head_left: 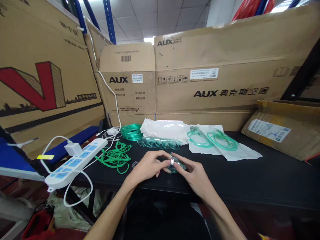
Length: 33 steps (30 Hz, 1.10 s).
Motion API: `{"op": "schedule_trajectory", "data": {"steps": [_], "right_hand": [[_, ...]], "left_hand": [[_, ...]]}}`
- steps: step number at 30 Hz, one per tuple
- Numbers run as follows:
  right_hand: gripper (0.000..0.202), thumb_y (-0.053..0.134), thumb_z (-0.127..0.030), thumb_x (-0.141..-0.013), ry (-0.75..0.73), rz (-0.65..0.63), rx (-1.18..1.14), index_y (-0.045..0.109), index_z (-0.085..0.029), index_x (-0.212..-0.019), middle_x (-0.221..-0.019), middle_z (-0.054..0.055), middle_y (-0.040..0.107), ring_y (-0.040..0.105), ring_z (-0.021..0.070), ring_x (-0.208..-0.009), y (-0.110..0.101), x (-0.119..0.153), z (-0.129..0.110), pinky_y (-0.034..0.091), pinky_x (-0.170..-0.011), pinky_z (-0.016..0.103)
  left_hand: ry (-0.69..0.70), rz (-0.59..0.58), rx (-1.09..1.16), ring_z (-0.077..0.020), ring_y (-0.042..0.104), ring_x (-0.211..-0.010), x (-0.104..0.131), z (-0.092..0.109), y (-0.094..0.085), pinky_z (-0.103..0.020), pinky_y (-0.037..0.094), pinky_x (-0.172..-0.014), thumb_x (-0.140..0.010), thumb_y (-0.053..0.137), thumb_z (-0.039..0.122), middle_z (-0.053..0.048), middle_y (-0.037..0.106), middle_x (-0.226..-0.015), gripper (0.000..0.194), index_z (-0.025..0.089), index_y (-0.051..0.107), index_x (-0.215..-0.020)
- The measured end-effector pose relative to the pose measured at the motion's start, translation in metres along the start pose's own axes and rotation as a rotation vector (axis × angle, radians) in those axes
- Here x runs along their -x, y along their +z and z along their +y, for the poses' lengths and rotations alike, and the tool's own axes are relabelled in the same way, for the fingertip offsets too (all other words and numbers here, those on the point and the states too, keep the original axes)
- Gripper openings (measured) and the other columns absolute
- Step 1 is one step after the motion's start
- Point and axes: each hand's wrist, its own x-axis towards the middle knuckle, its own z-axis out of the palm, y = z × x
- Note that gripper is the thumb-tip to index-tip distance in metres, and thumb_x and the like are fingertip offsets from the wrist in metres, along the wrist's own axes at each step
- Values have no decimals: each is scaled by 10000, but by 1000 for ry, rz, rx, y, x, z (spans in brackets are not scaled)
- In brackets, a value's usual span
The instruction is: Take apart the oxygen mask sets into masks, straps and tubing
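Observation:
Near the front edge of the black table, both hands hold a small clear green plastic mask (pixel 173 169). A short silvery metal strip (pixel 172 162) shows on its top, between my thumbs. My left hand (pixel 149 165) grips the mask from the left, thumb against the strip. From the right, my right hand (pixel 193 170) closes its fingers around the other side. Much of the mask is hidden by the fingers. Just behind lies a row of similar green masks (pixel 160 143). Some small clear pieces (pixel 135 164) lie left of my left hand, partly covered by it.
Green elastic straps (pixel 115 156) lie tangled at left, before coiled green tubing (pixel 131 132). White plastic bags (pixel 163 128) and packs with green tubing (pixel 223 140) sit behind. A white power strip (pixel 77 163) overhangs the left edge. Cardboard boxes (pixel 212 83) wall the back.

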Motion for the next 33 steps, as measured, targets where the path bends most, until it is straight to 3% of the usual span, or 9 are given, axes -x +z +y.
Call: {"op": "schedule_trajectory", "data": {"steps": [3,7,10,14,18,22,28,33], "right_hand": [[420,730,-409,-871,-10,9,-1,748,-222,-1247,-1250,65,755,680,315,-1198,2,0,1,525,-1051,440],[364,723,-410,-877,-41,67,24,771,-231,-1190,-1217,60,769,691,316,-1173,3,-1,6,531,-1035,441],[340,722,-399,-881,-64,108,59,776,-247,-1181,-1229,58,763,678,316,-1190,2,-1,9,507,-1055,449],[311,716,-394,-890,-96,123,98,788,-257,-1160,-1195,61,771,684,307,-1160,0,0,9,512,-1022,426],[291,711,-381,-895,-117,121,112,800,-253,-1141,-1152,69,777,692,293,-1129,1,0,9,505,-1007,402],[311,697,-371,-906,-122,117,109,789,-251,-1178,-1148,77,773,694,286,-1116,1,-1,10,506,-990,392],[315,699,-379,-902,-115,106,100,793,-244,-1171,-1116,80,772,698,282,-1087,-2,0,8,516,-948,378],[294,705,-383,-887,-107,113,87,816,-221,-1106,-1088,85,773,702,283,-1064,-2,-1,4,525,-908,362]], "left_hand": [[10,27,-1,-135,695,-550,-1,1,3,-160,365,-425,-932,656,391,-46,764,-791,238,172,706,-1009],[24,68,39,-160,741,-681,-3,-1,5,-184,496,-487,-932,650,413,-59,748,-1032,271,194,612,-1088],[23,74,36,-181,753,-741,-2,-3,5,-225,569,-586,-933,651,439,-36,744,-946,269,191,620,-1033],[28,54,-19,-159,737,-668,-1,-5,7,-239,578,-648,-913,692,443,-11,754,-839,266,180,721,-940],[92,43,-48,-183,732,-795,-4,-9,11,-247,606,-656,-917,692,406,-36,753,-994,238,186,776,-948],[167,82,-134,-175,691,-857,-6,-11,14,-237,587,-646,-934,683,357,-36,710,-1105,183,220,804,-941],[212,182,-276,-194,638,-1059,-6,-10,14,-270,537,-830,-925,720,322,-13,654,-1165,100,280,810,-915],[213,211,-317,-185,639,-1050,-6,-11,16,-269,518,-786,-933,711,352,4,630,-1223,110,295,804,-916]]}}
